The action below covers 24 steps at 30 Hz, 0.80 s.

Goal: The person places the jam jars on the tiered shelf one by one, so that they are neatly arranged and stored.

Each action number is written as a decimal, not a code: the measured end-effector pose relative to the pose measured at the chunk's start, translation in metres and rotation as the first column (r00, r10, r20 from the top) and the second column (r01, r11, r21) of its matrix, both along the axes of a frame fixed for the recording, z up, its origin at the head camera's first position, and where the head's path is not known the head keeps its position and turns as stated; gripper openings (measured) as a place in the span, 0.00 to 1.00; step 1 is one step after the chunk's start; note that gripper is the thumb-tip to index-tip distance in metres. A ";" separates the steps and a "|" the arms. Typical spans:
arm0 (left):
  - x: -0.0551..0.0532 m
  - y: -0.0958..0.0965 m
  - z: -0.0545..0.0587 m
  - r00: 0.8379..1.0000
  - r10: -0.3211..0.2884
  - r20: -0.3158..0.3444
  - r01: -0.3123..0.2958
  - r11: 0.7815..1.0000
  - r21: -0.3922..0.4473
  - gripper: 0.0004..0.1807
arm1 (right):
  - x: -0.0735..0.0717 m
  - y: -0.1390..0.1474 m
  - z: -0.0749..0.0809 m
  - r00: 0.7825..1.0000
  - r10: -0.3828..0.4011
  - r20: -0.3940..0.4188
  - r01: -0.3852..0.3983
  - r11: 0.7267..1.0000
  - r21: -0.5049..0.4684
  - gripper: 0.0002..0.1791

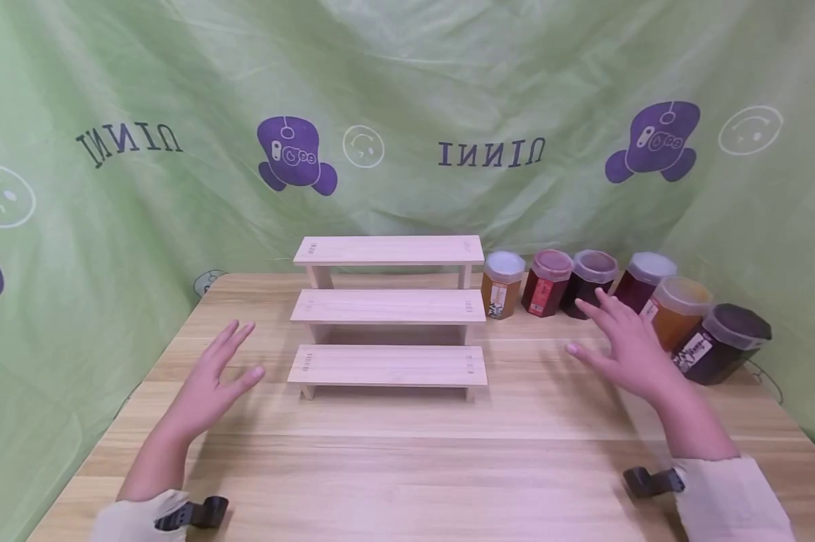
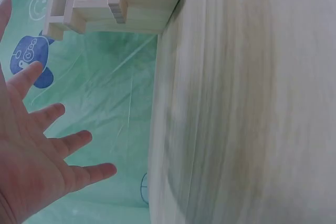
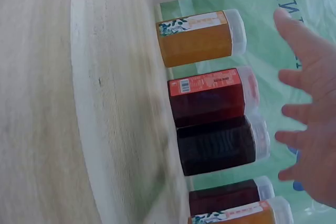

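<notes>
A three-step wooden display rack (image 1: 387, 365) stands at the back middle of the table, its steps bare. To its left my left hand (image 1: 207, 388) hovers with fingers spread, touching nothing; the left wrist view shows the same hand (image 2: 37, 161) beside the rack's end. On the other side, my right hand (image 1: 627, 346) is held in the air, fingers apart, in front of several lidded jars. Nearest the rack is an amber jar (image 1: 502, 286), then a red jar (image 1: 547, 284) and a dark jar (image 1: 587, 282). In the right wrist view the hand (image 3: 320, 114) is apart from the jars.
Farther right stand a dark red jar (image 1: 641, 278), partly hidden, another amber jar (image 1: 679, 309) and a black-lidded dark jar (image 1: 722, 342) near the table's right edge. A green printed curtain (image 1: 407, 90) hangs behind the wooden table (image 1: 407, 474).
</notes>
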<state>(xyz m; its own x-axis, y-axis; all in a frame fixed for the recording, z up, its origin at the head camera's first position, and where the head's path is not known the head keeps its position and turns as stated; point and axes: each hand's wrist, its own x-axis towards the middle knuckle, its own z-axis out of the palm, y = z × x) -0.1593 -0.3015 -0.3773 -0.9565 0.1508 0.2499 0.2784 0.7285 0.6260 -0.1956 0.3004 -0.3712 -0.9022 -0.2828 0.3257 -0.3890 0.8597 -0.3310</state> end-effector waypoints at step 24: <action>-0.017 0.009 -0.009 0.982 -0.060 0.181 -0.015 0.923 0.383 0.36 | -0.037 -0.028 0.018 0.995 0.094 -0.013 -0.095 0.983 -0.158 0.46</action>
